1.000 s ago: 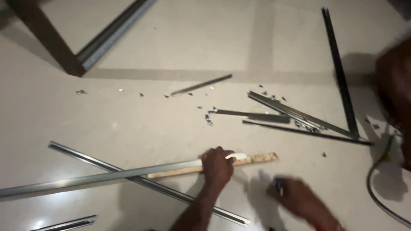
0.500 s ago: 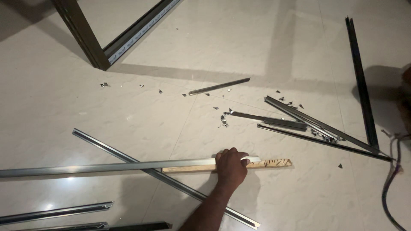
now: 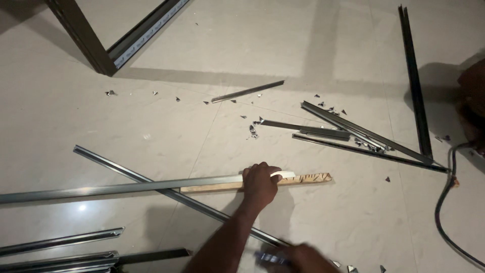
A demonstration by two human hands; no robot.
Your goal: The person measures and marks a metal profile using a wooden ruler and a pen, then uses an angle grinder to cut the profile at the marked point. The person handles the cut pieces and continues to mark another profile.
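Observation:
My left hand [image 3: 259,182] presses down on the end of a long silver metal strip [image 3: 121,188], fingers curled over it. The strip lies along a light wooden stick [image 3: 305,179] on the pale tiled floor, and its white-tipped end pokes out past my fingers. A second long metal strip [image 3: 151,182] crosses diagonally underneath. My right hand [image 3: 303,259] is blurred at the bottom edge and seems to grip a small bluish object [image 3: 270,259].
Several dark metal strips [image 3: 353,134] and small metal offcuts [image 3: 252,130] lie scattered ahead. A dark frame corner [image 3: 96,48] stands at the top left, more strips [image 3: 60,241] at the bottom left. A black cable [image 3: 444,202] curves on the right, beside a dark shape.
My left hand has stayed on the strip. My right hand dropped out of view half a second ago and is back at the bottom edge. The view has shifted slightly.

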